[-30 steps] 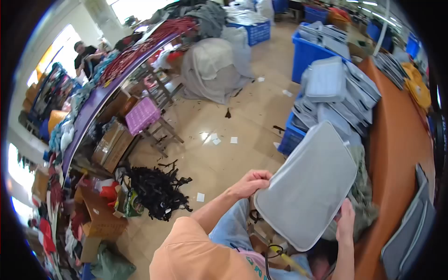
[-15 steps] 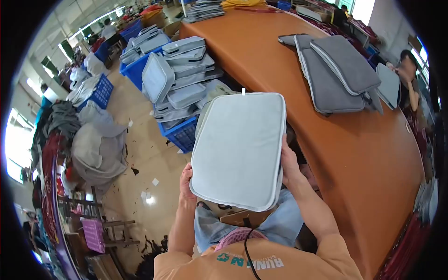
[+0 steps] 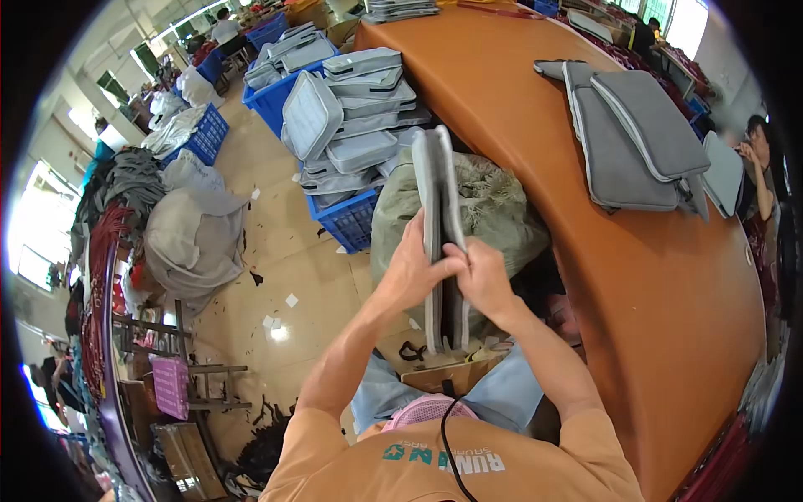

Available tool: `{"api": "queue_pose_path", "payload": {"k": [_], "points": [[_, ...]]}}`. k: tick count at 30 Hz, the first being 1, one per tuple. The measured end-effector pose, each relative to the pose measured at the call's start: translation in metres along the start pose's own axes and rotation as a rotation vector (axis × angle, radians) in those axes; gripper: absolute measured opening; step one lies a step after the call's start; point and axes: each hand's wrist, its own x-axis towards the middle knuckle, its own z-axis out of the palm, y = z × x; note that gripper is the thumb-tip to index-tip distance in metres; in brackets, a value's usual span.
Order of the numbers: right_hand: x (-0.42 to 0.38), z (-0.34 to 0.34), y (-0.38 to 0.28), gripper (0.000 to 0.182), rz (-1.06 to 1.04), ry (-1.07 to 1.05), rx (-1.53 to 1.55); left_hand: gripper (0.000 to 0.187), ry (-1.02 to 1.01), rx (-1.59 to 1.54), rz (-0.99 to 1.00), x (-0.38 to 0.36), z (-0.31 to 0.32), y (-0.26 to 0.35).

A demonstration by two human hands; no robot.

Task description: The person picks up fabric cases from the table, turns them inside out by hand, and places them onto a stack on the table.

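A light grey padded laptop sleeve [image 3: 433, 180] stands on edge between my hands, above my lap. Its long opening faces me, with a dark gap between the two panels. My left hand [image 3: 411, 266] grips the left panel, fingers on its outer face. My right hand [image 3: 481, 274] is closed around the right panel, its thumb side at the opening. Both hands nearly meet across the gap. Just behind the sleeve is a bulging greenish sack [image 3: 493, 201].
Grey sleeves [image 3: 364, 151] pile high in blue crates [image 3: 347, 222] ahead. On the right, an orange-brown table [image 3: 661, 309] carries darker grey sleeves [image 3: 644, 125]. A person [image 3: 757, 167] sits beyond it. Cloth heaps [image 3: 188, 251] and a wooden stool [image 3: 205, 372] stand left.
The sleeve has turned from face-on to edge-on, showing its opening. My hands have moved from its two sides to grip the panels at the opening. My view has shifted slightly left.
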Motion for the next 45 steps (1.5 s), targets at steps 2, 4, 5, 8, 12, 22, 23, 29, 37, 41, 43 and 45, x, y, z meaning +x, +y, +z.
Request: {"api": "queue_pose_path", "payload": {"k": [2,4,5,8,12,22,23,29,37,41,43,45], "points": [[0.001,-0.013,0.003,0.030,-0.020,0.000,-0.068,0.033,-0.054,-0.115,-0.079,0.002,-0.009,0.006],[0.000,-0.035,-0.007,0.029,0.057,-0.007,-0.151,0.030,-0.005,-0.046,-0.268,0.004,-0.021,0.008],[-0.001,-0.049,-0.012,0.029,0.137,-0.025,-0.225,0.027,0.052,0.026,-0.468,0.005,-0.031,0.006],[-0.004,-0.103,-0.006,0.029,0.255,0.181,-0.133,0.016,0.284,0.036,-0.245,0.003,-0.087,-0.058],[-0.005,-0.101,-0.007,0.030,0.321,0.201,-0.120,0.019,0.349,0.302,-0.179,-0.008,-0.091,-0.078],[0.011,0.034,-0.060,0.019,-0.298,0.152,-0.554,0.046,0.583,0.936,0.564,-0.020,-0.028,-0.030],[0.006,0.039,-0.070,0.019,-0.301,0.151,-0.548,0.047,0.549,0.941,0.553,-0.020,-0.024,-0.024],[-0.021,0.041,-0.110,0.025,-0.503,0.031,-0.247,0.049,0.356,0.971,0.512,-0.064,-0.061,-0.014],[-0.029,-0.028,-0.075,0.024,-0.110,0.158,-0.173,0.051,0.060,0.917,0.443,-0.104,-0.078,-0.004],[-0.087,-0.009,-0.083,0.013,0.304,0.345,0.086,0.053,-0.176,0.844,0.451,-0.106,-0.055,0.006],[-0.128,-0.002,-0.079,0.011,0.421,0.373,0.081,0.054,-0.302,0.807,0.451,-0.107,-0.040,0.010],[-0.176,0.010,-0.061,0.020,0.388,0.212,0.125,0.054,-0.406,0.781,0.441,-0.106,-0.030,0.014]]}}
